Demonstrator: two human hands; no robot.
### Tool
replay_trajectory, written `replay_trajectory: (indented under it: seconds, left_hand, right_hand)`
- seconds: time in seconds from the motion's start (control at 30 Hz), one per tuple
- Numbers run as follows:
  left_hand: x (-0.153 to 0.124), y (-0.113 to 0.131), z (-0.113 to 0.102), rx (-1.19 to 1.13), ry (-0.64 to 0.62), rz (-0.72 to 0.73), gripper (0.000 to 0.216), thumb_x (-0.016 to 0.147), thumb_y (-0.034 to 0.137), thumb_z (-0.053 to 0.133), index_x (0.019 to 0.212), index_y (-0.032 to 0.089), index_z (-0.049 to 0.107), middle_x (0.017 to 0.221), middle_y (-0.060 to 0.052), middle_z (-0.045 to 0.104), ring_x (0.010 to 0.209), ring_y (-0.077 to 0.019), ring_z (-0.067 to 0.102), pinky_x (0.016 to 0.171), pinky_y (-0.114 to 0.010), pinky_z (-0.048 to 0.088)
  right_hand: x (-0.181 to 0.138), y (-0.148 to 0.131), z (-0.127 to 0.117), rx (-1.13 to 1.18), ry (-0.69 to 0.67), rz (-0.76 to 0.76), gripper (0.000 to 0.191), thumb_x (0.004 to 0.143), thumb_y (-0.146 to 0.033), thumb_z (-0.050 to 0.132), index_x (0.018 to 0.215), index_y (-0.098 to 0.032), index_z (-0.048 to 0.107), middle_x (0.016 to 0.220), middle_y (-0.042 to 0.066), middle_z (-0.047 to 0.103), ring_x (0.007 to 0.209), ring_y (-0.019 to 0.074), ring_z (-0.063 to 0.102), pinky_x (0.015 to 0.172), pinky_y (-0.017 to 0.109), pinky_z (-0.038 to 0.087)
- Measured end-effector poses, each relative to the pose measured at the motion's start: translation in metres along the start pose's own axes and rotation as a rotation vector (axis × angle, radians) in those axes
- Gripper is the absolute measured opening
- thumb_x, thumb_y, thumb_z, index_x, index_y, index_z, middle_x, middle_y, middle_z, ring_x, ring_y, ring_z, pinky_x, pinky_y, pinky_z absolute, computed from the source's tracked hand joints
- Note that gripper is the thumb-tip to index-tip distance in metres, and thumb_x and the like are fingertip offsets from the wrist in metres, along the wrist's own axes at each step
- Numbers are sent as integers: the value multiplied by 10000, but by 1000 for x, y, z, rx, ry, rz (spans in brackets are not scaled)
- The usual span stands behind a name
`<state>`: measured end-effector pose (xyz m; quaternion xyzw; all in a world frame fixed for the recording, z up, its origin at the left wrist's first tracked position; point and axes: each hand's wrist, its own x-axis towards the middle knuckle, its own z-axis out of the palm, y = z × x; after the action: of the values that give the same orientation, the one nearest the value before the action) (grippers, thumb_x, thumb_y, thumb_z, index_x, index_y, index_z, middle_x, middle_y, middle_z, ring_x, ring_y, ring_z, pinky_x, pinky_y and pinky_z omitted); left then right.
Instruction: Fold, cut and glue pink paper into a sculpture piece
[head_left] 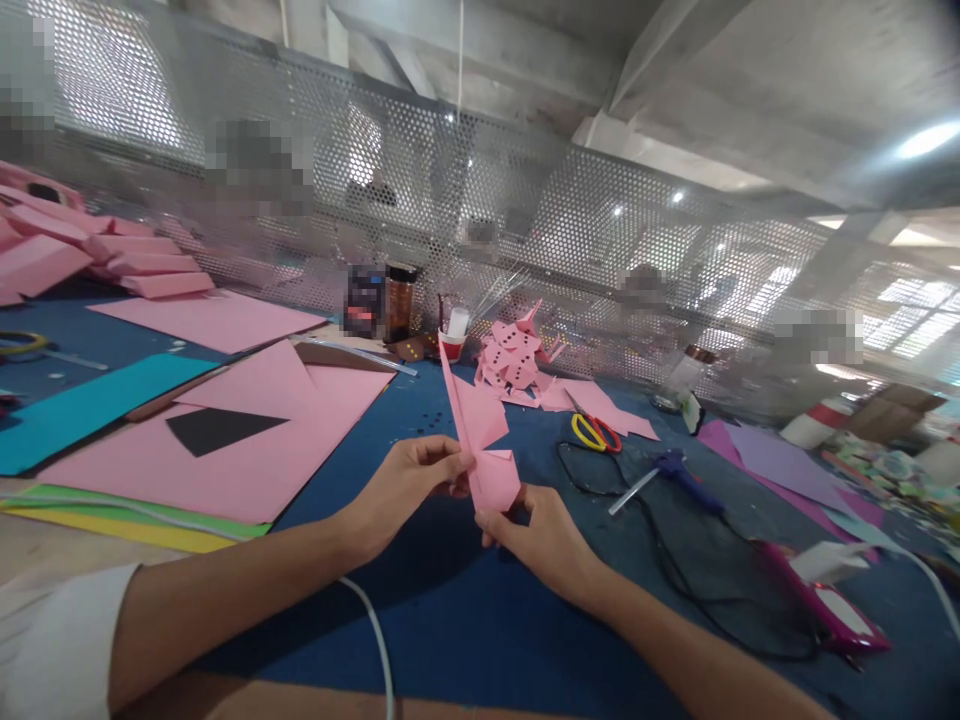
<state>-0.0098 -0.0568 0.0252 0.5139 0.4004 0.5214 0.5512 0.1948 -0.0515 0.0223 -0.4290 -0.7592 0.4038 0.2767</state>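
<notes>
Between my two hands is a folded pink paper piece point(495, 485), held above the blue table mat, with a long narrow strip rising at its left and cut flaps on the right. My left hand point(420, 475) pinches its left edge near the middle. At the lower right corner, my right hand point(529, 525) grips it between thumb and fingers. Behind it sits a pile of pink paper pieces with black dots point(512, 358). Yellow and red scissors point(596, 432) lie to the right, near a blue glue gun point(686, 480) with a clear glue stick in it.
Pink sheets point(247, 480) with a black paper scrap point(225, 430) and a teal strip point(97, 405) lie on the left. A pink power strip point(825, 595) with cables and purple sheets point(787, 475) occupy the right. A perforated metal screen point(555, 220) stands behind.
</notes>
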Motion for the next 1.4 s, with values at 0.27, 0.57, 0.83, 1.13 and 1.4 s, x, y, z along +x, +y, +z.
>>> replay_trajectory:
  seconds: [0.27, 0.57, 0.83, 1.13, 1.4]
  left_hand:
    - [-1, 2, 2, 11, -19, -6, 345, 800, 485, 790, 742, 159, 692, 741, -2, 646, 723, -149, 591, 742, -278, 517]
    - [3, 3, -4, 56, 1, -16, 290, 816, 450, 761, 778, 169, 699, 734, 20, 637, 711, -134, 576, 735, -259, 508]
    - [-1, -9, 2, 160, -263, -174, 289, 756, 419, 816, 785, 142, 742, 678, -19, 698, 609, -150, 625, 632, -269, 514]
    - [-3, -17, 0, 218, -389, -175, 261, 795, 406, 786, 882, 162, 759, 701, 3, 688, 600, -129, 595, 588, -227, 474]
    - [-7, -12, 3, 253, -404, -160, 298, 854, 457, 743, 910, 164, 748, 743, -4, 688, 639, -138, 594, 601, -228, 474]
  right_hand:
    - [-2, -2, 3, 7, 14, 8, 236, 869, -270, 659, 673, -154, 719, 650, 29, 708, 590, 142, 591, 571, 239, 432]
    - [3, 1, -21, 56, -125, -88, 364, 918, -502, 691, 1006, -154, 755, 999, 58, 771, 904, 219, 690, 794, 292, 517]
    - [11, 0, -47, 186, 235, -111, 424, 967, -536, 615, 1201, -186, 666, 1095, 72, 713, 971, 196, 655, 878, 312, 515]
    - [16, 5, -41, 301, 249, -51, 359, 853, -466, 740, 1057, -176, 687, 947, 39, 707, 873, 166, 644, 805, 288, 516]
    - [17, 3, -36, 263, 239, -52, 271, 839, -440, 728, 879, -178, 674, 853, 10, 670, 770, 142, 588, 730, 267, 480]
